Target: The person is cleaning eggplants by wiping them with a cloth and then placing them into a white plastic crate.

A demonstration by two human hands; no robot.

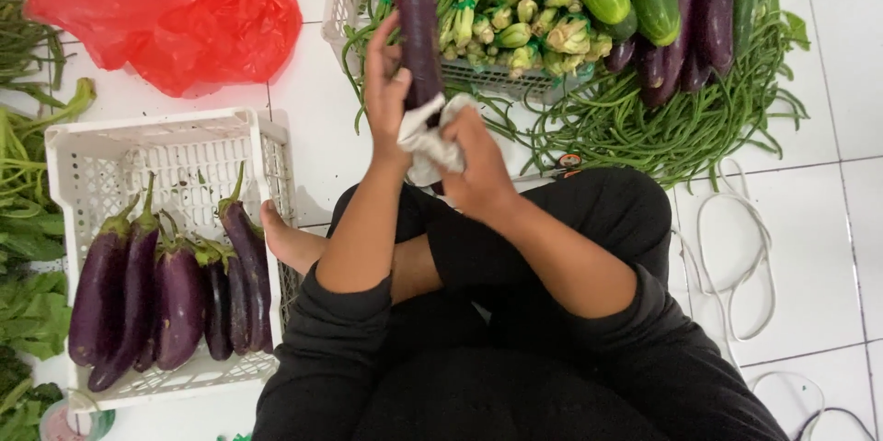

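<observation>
Your left hand (386, 82) grips 1 purple eggplant (418, 32) upright, above your crossed legs. Your right hand (476, 165) closes around a white cloth (425, 139) at its lower end. A white crate (166, 142) of eggplants sits left.

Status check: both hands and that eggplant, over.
Left hand grips upright purple eggplant. Right hand presses white cloth to its lower end. White crate with more eggplants at left. Nothing obstructing.

Black top with sleeves pushed up, black trousers, bare feet
</observation>
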